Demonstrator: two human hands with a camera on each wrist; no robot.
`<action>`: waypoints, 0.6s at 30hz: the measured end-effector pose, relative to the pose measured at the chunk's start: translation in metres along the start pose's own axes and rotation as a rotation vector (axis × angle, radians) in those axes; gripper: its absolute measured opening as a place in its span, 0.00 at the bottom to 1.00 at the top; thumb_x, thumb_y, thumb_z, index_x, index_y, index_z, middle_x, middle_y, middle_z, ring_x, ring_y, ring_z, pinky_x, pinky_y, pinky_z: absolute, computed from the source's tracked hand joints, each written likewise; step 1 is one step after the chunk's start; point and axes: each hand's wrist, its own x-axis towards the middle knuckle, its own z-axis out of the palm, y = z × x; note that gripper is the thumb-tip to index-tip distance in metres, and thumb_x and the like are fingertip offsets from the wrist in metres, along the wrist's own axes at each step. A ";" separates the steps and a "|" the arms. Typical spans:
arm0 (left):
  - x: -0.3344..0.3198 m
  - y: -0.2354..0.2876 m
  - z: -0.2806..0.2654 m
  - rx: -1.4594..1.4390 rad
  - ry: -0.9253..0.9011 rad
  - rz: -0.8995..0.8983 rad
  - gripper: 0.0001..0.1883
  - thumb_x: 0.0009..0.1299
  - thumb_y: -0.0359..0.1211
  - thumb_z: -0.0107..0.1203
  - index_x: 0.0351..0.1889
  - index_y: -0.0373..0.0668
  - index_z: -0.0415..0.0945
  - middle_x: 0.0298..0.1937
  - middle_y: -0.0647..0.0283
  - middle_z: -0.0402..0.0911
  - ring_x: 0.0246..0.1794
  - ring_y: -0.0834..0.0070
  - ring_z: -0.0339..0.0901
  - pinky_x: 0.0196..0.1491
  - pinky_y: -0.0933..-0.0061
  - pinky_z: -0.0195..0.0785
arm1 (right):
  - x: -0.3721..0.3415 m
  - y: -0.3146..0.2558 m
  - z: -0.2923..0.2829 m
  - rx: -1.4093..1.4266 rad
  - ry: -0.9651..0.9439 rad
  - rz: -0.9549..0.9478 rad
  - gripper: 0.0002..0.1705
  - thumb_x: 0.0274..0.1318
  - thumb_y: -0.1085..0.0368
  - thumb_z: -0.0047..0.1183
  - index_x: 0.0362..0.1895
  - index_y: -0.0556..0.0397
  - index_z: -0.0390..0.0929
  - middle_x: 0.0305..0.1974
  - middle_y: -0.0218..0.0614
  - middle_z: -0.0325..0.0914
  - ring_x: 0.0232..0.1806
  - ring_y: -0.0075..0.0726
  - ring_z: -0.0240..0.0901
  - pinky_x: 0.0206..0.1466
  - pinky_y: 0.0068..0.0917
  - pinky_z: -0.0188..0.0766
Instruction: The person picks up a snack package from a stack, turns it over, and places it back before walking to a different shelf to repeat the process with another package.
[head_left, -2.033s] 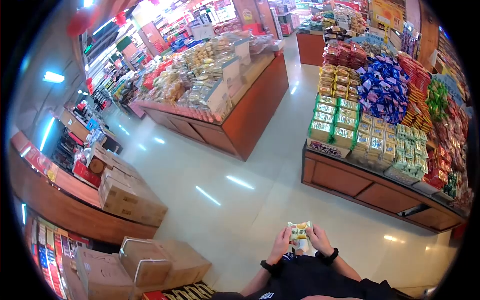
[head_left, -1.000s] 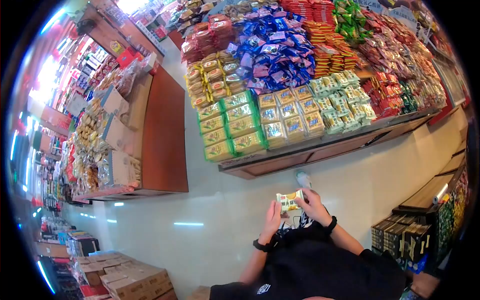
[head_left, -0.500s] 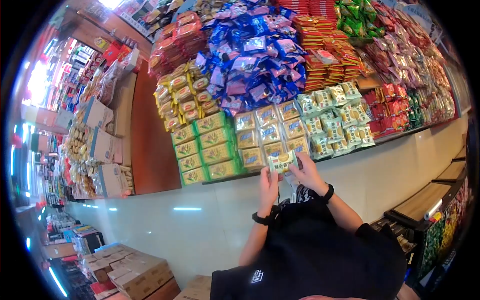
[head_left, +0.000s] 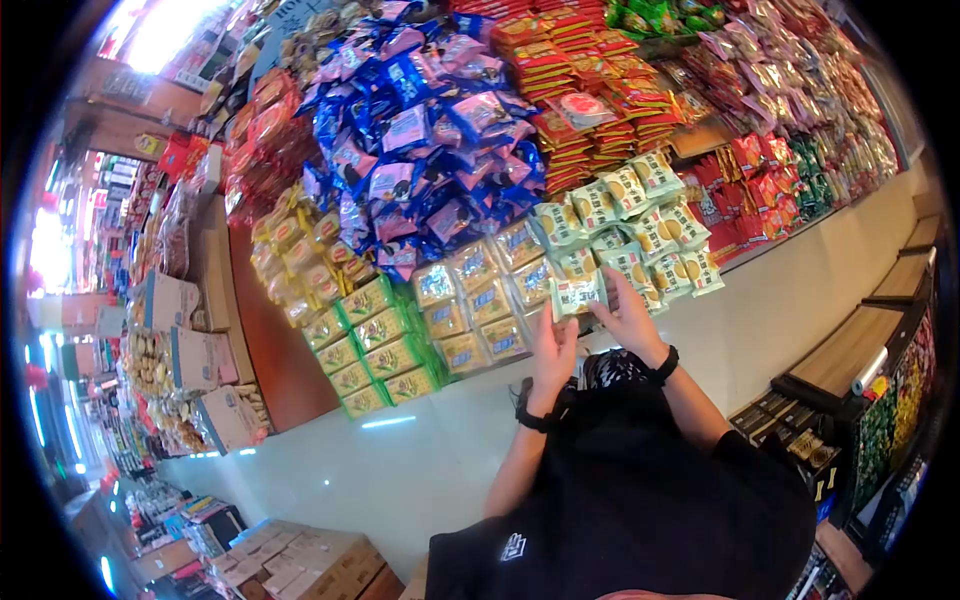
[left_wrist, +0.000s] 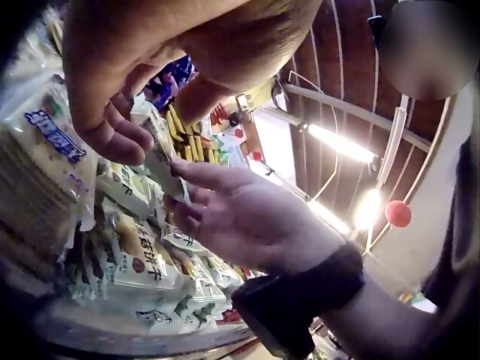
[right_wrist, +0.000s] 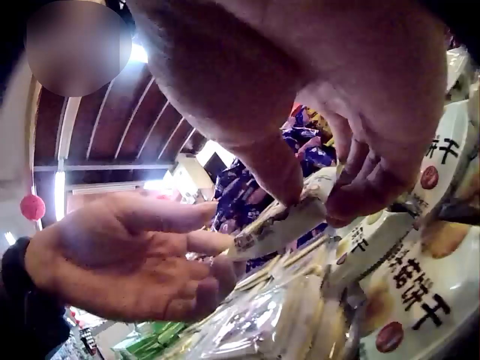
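Note:
A small pale-green and white biscuit packet (head_left: 578, 297) is raised over the front of a sweets and snacks display. My right hand (head_left: 636, 328) pinches one end of it between thumb and fingers, plain in the right wrist view on the packet (right_wrist: 281, 229). My left hand (head_left: 548, 362) is at the other end; in the right wrist view this left hand (right_wrist: 135, 255) has its fingers stretched out, fingertips at the packet's end and thumb apart from it. Right behind lies a pile of matching biscuit packets (head_left: 655, 235).
Left of the pile stand clear-wrapped biscuit stacks (head_left: 490, 300) and green-banded packs (head_left: 385, 350). Blue-wrapped snacks (head_left: 420, 140) and red-orange packets (head_left: 585, 90) heap up behind. Cardboard boxes (head_left: 310, 560) stand at lower left, wooden-topped shelving (head_left: 840, 345) at right.
The view has turned and moved up to the right-hand display. Both hands carry the biscuit packet over the display's front, and the left thumb has come away from it.

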 end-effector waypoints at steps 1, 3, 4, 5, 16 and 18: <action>0.007 -0.001 0.003 -0.033 0.002 0.007 0.27 0.70 0.30 0.53 0.65 0.37 0.58 0.48 0.61 0.71 0.38 0.81 0.72 0.37 0.79 0.69 | -0.001 0.000 -0.003 0.000 0.007 0.008 0.33 0.53 0.71 0.57 0.63 0.58 0.58 0.41 0.39 0.74 0.37 0.28 0.75 0.39 0.24 0.73; 0.021 0.002 0.005 -0.059 0.000 0.012 0.27 0.70 0.30 0.53 0.65 0.37 0.58 0.49 0.60 0.71 0.39 0.80 0.73 0.37 0.79 0.69 | -0.002 -0.003 -0.007 -0.132 -0.016 0.141 0.35 0.53 0.71 0.58 0.64 0.57 0.57 0.39 0.39 0.74 0.33 0.26 0.75 0.34 0.24 0.73; 0.028 0.005 0.005 0.030 -0.002 0.033 0.27 0.70 0.29 0.53 0.65 0.36 0.57 0.50 0.58 0.70 0.39 0.78 0.74 0.38 0.78 0.69 | -0.002 0.002 -0.007 -0.175 -0.031 0.089 0.37 0.53 0.70 0.58 0.65 0.56 0.55 0.38 0.39 0.73 0.28 0.27 0.74 0.31 0.24 0.72; 0.034 0.008 0.006 0.118 -0.004 0.055 0.27 0.69 0.29 0.53 0.65 0.36 0.57 0.51 0.55 0.69 0.39 0.76 0.74 0.39 0.77 0.70 | -0.001 0.006 -0.004 -0.171 -0.025 0.092 0.37 0.53 0.70 0.58 0.65 0.56 0.55 0.38 0.39 0.73 0.28 0.27 0.74 0.31 0.24 0.72; 0.065 0.015 0.016 0.417 -0.075 0.119 0.26 0.64 0.25 0.56 0.61 0.35 0.64 0.68 0.46 0.52 0.51 0.58 0.70 0.51 0.67 0.67 | -0.002 0.002 -0.001 -0.274 -0.031 0.034 0.31 0.51 0.69 0.59 0.61 0.58 0.64 0.37 0.42 0.73 0.31 0.34 0.75 0.35 0.27 0.73; 0.065 0.016 0.019 0.465 -0.085 0.133 0.29 0.62 0.26 0.59 0.61 0.35 0.63 0.68 0.46 0.52 0.56 0.54 0.67 0.55 0.63 0.66 | -0.011 0.007 -0.007 -0.377 0.056 -0.063 0.30 0.50 0.69 0.59 0.59 0.54 0.66 0.43 0.45 0.70 0.38 0.42 0.72 0.41 0.33 0.71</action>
